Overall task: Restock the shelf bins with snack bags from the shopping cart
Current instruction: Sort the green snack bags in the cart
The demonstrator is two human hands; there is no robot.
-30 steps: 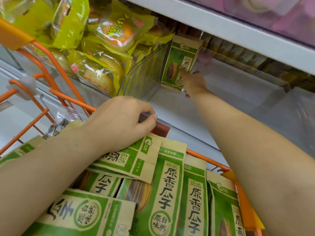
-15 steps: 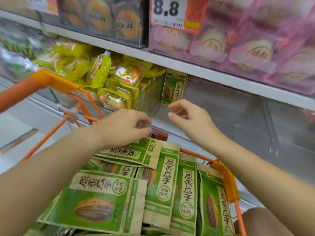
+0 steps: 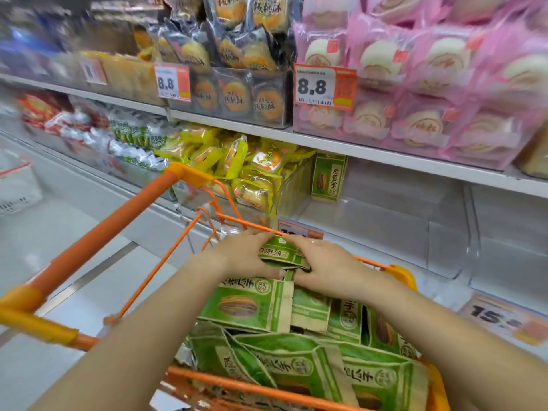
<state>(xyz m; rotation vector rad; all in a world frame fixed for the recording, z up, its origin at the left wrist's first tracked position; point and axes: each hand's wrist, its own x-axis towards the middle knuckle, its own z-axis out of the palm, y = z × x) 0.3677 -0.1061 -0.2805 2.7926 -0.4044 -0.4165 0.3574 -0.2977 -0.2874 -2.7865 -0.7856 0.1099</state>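
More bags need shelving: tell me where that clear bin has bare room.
Free: the clear bin's floor right of the lone standing green bag, up to its right wall, and the next bin beyond. Crowded: the yellow packets left of that bag, and the cart, piled with green bags.

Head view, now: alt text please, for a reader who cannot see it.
Both hands, left hand and right hand, grip a green paper snack bag over the orange wire shopping cart full of matching bags. One identical bag stands upright in the clear plastic shelf bin beyond.
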